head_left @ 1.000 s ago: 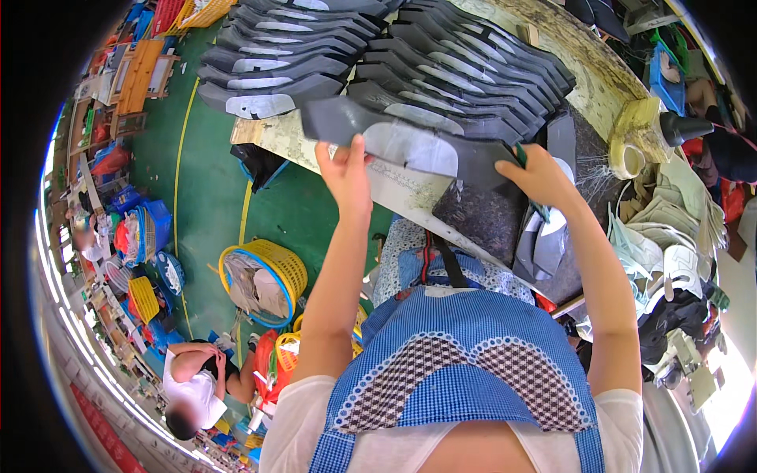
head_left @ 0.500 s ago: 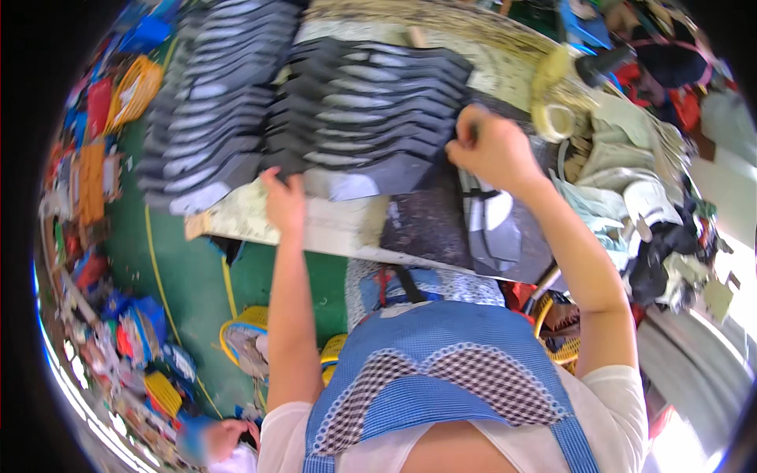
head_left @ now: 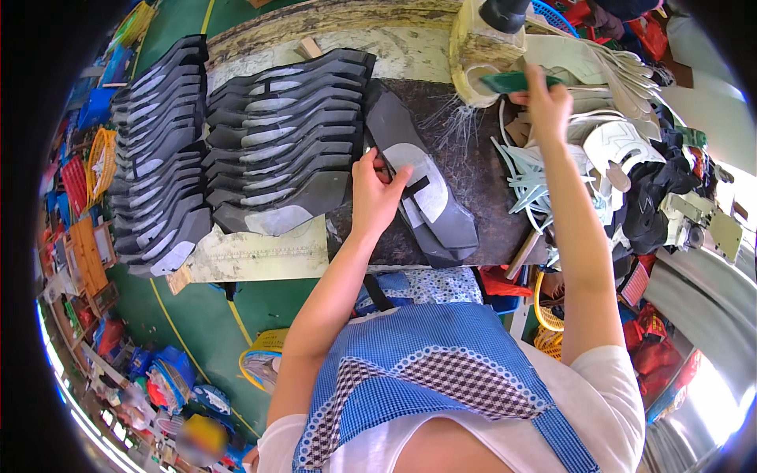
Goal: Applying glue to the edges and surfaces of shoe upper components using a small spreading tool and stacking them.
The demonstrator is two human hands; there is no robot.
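A dark grey shoe-upper piece (head_left: 455,206) with a pale oval patch and a short black strip lies on the dark board, at a slant. My left hand (head_left: 377,193) grips its left edge, thumb on top, fingers curled at the side. To the right, my right hand (head_left: 546,106) is closed round a flat green brush (head_left: 509,82), whose left end is at the mouth of a glue-crusted yellowish pot (head_left: 465,51). The bristles are hidden. Stringy dried glue hangs below the pot. Left of my left hand, several similar grey pieces (head_left: 292,169) overlap in a row.
A second row of overlapping grey pieces (head_left: 169,169) lies farther left. Pale and black cut pieces (head_left: 615,150) pile up at the right. A wooden-handled tool (head_left: 522,256) rests at the board's front edge. Baskets (head_left: 264,359) stand below the worktable (head_left: 260,256).
My left hand has moved right, from the row of pieces to the single piece on the board. My right hand has moved up and right to the pot. The view has shifted right.
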